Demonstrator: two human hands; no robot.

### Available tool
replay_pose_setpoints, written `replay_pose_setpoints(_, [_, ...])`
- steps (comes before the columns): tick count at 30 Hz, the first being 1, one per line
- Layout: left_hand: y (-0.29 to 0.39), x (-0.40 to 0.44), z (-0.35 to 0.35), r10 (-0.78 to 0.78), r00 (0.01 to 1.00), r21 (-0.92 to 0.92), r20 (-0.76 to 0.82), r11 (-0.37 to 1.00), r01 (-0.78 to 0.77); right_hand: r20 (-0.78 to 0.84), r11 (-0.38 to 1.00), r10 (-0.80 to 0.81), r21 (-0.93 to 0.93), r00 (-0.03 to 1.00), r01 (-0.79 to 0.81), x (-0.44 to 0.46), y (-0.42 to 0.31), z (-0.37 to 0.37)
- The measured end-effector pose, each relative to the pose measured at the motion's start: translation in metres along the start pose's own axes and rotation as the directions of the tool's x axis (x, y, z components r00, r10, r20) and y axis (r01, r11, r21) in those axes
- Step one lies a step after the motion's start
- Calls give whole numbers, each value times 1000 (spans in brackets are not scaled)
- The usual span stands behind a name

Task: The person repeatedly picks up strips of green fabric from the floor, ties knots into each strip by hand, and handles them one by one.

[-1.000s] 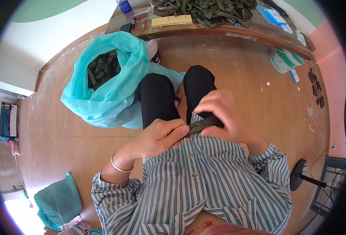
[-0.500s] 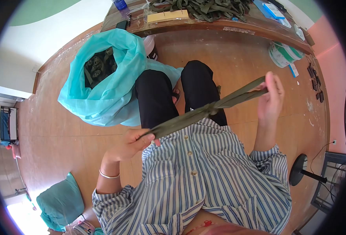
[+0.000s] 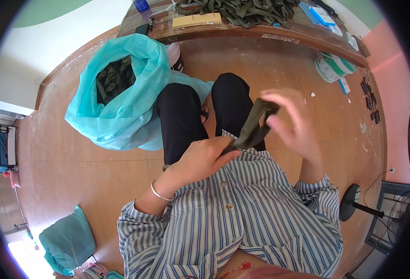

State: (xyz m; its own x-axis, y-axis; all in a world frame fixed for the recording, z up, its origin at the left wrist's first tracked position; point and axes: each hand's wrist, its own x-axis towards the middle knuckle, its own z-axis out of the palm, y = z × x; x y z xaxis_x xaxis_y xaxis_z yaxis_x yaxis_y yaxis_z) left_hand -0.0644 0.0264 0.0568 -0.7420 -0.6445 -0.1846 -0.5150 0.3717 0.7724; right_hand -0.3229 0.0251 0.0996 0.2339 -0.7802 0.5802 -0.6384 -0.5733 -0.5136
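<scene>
Head view, looking down at a seated person in a striped shirt (image 3: 256, 204) and black trousers (image 3: 181, 109). Just right of center, toward two o'clock, an olive strap (image 3: 250, 130) slants between the two hands above the lap. The left hand (image 3: 202, 160), near the center with a bangle (image 3: 159, 191) on its wrist, is closed around the strap's lower end. The right hand (image 3: 295, 123), between two and three o'clock, is half curled, thumb and fingers apart, about the strap's upper end; whether it grips, I cannot tell.

At ten o'clock, beside the knees, a turquoise bag (image 3: 116, 130) stands on the floor (image 3: 121, 181), its mouth wide, dark green bundles (image 3: 112, 79) inside. At twelve o'clock is a wooden surface (image 3: 242, 36) bearing a yellow block (image 3: 196, 20) and, just past twelve, a heap of olive strips (image 3: 242, 10). A bucket (image 3: 330, 69) sits at two o'clock; a teal bundle (image 3: 70, 239) lies toward eight.
</scene>
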Motion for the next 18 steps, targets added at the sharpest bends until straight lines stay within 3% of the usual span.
replay_pose_setpoints(2, [7, 0, 8, 129, 981, 67, -148, 991, -120, 33, 992, -7, 129, 999, 3, -6, -15, 21])
replay_pose_setpoints(4, [13, -3, 10, 265, 922, 161, -283, 960, -227, 274, 969, -33, 243, 961, -36, -18, -20, 42])
replay_pose_setpoints(9, [22, -28, -8, 76, 984, 18, -159, 997, -74, 204, 987, -44, 160, 978, 11, -17, -14, 34])
replay_pose_setpoints(11, [19, -43, -13, 44, 989, -31, -142, 998, -49, -51, 991, -66, 110, 996, 71, -17, -9, 31])
replay_pose_setpoints(12, [17, -51, -15, 17, 992, -83, -126, 996, -27, -157, 997, -62, -61, 986, 53, -17, -5, 19])
replay_pose_setpoints(14, [12, -63, -18, -34, 995, -183, -91, 983, 16, -379, 971, 72, -185, 923, -152, -20, 30, -4])
replay_pose_setpoints(16, [3, -64, -21, -56, 994, -135, -90, 990, 44, -439, 953, 277, 10, 854, -304, -34, 61, -8])
replay_pose_setpoints(17, [-2, -63, -21, -81, 992, -86, -92, 994, 73, -432, 950, 285, 8, 856, -312, -40, 67, 2])
replay_pose_setpoints(18, [-7, -62, -20, -102, 990, -37, -98, 994, 99, -335, 894, 418, -16, 845, -448, -47, 74, 14])
